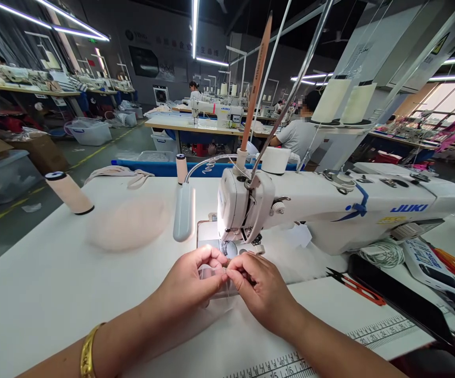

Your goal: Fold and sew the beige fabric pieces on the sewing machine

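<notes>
Just in front of the needle area of a white JUKI sewing machine [310, 210], my two hands meet at the fingertips. My left hand [190, 278] pinches a sheer, whitish piece of fabric [221, 303] between thumb and fingers. Close against it, my right hand [261, 286] is closed on the same fabric's edge. The sheer cloth hangs below my fingers over the table edge of the machine bed. A lit lamp [182, 212] shines beside the needle plate [207, 233]. Exactly how the fabric edges lie between my fingertips is hidden.
Left on the white table lie a pale sheer fabric piece [128, 223] and a thread cone [70, 193]. To the right are orange-handled thread snips [363, 291], a black phone [399, 296] and a coiled cable [383, 254]. A printed ruler [278, 366] runs along the front. Co-workers sit beyond.
</notes>
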### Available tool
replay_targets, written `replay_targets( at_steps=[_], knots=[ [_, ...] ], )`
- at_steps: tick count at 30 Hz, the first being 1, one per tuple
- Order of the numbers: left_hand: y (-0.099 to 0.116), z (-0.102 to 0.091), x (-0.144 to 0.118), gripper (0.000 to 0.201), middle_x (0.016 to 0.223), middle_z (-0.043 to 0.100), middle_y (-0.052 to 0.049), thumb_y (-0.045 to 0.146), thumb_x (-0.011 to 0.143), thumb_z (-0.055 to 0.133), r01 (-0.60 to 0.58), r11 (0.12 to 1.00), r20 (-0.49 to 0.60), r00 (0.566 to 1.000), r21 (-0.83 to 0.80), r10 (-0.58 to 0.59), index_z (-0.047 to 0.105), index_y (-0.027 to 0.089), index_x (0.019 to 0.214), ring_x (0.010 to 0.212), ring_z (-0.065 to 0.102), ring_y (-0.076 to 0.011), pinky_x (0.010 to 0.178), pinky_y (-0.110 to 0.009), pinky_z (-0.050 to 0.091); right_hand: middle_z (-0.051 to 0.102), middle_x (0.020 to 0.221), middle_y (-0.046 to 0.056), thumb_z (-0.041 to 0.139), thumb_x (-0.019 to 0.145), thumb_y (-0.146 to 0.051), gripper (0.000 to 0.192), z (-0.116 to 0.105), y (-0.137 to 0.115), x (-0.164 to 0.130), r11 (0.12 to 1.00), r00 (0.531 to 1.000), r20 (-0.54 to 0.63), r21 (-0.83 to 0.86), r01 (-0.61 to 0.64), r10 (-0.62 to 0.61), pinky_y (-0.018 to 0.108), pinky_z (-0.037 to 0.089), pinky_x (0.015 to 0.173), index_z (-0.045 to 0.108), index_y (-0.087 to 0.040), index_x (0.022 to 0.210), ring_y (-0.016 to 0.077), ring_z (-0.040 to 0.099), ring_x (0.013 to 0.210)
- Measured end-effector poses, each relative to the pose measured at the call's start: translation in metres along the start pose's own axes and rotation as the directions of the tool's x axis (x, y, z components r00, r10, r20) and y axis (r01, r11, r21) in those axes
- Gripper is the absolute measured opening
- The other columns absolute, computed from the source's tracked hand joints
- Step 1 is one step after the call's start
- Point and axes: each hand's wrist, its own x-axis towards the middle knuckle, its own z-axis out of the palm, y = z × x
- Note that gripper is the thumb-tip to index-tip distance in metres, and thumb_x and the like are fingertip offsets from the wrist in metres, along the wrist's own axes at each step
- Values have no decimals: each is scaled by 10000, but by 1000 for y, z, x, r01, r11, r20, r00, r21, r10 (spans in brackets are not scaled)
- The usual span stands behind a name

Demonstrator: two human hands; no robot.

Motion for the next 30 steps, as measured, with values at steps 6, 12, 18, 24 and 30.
replay_targets(
  at_steps=[6, 12, 18, 24, 30],
  knots=[
    [-1, -2, -1, 232, 789, 669, 7, 436, 849, 630, -40, 986, 15, 999, 163, 38, 649, 214, 786, 749, 587, -189, 645, -283, 436, 628, 730, -38, 535, 1000, -212, 164, 2, 0, 0, 998, 999, -6, -32, -50, 50, 268, 400, 646, 572, -234, 842, 150, 571, 672],
    [-16, 1, 6, 232, 808, 615, -33, 352, 900, 548, -151, 728, -44, 969, 668, 242, 552, 208, 718, 851, 566, -262, 798, -398, 421, 584, 680, -23, 534, 960, -127, 215, 13, 9, 6, 962, 987, 65, -241, -126, 145, 298, 372, 661, 485, -224, 775, 183, 551, 681],
    [-24, 7, 3, 215, 1025, 706, -68, 106, 949, 483, -381, 304, 71, 717, 873, 693, 672, 208, 949, 941, 602, -265, 885, -434, 348, 600, 716, -7, 567, 936, -116, 195, 17, 15, 11, 932, 984, 30, -326, -156, 175, 304, 357, 645, 463, -229, 815, 206, 551, 710],
    [-28, 3, 1, 315, 807, 683, -27, 30, 957, 430, -526, 310, 240, 736, 792, 633, 665, 204, 840, 711, 532, -184, 783, -364, 389, 630, 811, 1, 547, 950, -96, 155, 13, 18, 7, 961, 992, 41, -257, -105, 120, 298, 411, 665, 551, -224, 863, 192, 566, 743],
    [-30, -1, 2, 335, 937, 729, -48, 46, 984, 416, -528, 351, 222, 745, 773, 629, 679, 198, 844, 800, 605, -194, 849, -401, 421, 621, 873, 34, 509, 991, -88, 240, 6, 24, 0, 944, 993, 118, -328, 26, 14, 319, 426, 669, 698, -231, 958, 195, 543, 732]
  ],
)
